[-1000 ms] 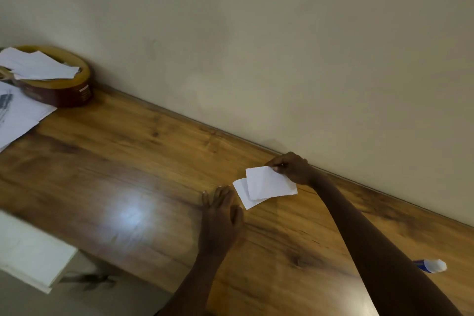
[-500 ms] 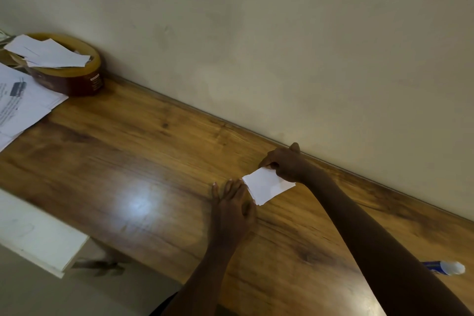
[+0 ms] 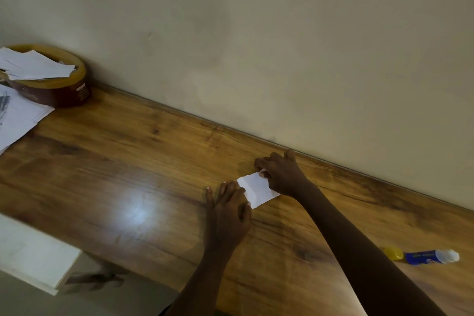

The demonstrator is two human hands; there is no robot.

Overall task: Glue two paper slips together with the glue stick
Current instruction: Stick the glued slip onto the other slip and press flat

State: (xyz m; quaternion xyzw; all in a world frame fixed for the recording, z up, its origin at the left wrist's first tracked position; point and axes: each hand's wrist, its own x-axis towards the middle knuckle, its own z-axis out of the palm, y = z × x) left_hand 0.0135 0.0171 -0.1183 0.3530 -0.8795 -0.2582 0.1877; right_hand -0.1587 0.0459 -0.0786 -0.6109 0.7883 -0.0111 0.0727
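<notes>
Two white paper slips point(image 3: 256, 191) lie stacked on the wooden table point(image 3: 128, 161) near the wall, looking like a single sheet. My right hand point(image 3: 280, 174) pinches their far corner between thumb and fingers. My left hand point(image 3: 228, 209) rests flat on the table with fingers together, its thumb side on the slips' near-left edge. The glue stick point(image 3: 431, 256), blue with a white end, lies on its side far to the right, its yellow cap point(image 3: 393, 253) off beside it.
A round brown tin point(image 3: 66, 90) holding loose white papers stands at the far left by the wall. More white sheets point(image 3: 18, 118) lie in front of it. A white board point(image 3: 33, 254) sits below the table's near edge.
The upper slip, held raised and offset a second ago, has been brought down onto the lower one so they overlap. My left hand slid up to the slips' edge.
</notes>
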